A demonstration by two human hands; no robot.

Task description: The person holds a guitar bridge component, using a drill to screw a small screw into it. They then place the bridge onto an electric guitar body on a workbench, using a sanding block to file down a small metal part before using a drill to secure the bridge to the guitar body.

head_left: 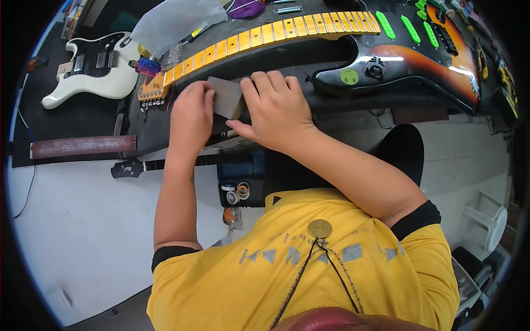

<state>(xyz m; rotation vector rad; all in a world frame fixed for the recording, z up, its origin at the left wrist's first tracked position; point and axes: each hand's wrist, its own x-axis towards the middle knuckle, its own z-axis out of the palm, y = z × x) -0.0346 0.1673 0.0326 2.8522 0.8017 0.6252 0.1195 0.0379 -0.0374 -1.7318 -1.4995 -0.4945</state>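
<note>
A grey flat-faced rectangular block (225, 95) is between my two hands, just in front of the guitar neck on the bench edge. My left hand (192, 113) grips its left side, thumb along the edge and fingers curled. At its right edge is my right hand (279, 107), fingers bent over that side and thumb at the near corner. Behind them lies a sunburst electric guitar (408, 63) with green pickup covers, its maple neck (265, 34) running left to the headstock (153, 88). The undersides of the block and of my fingers are hidden.
A white guitar body (99, 66) lies on the bench at the left, near a long brown sanding bar (83, 147). A clear plastic bag (176, 25) is behind the neck. Below the bench are a dark guitar headstock (128, 169) and tape rolls (237, 193). Tools (505, 88) line the right.
</note>
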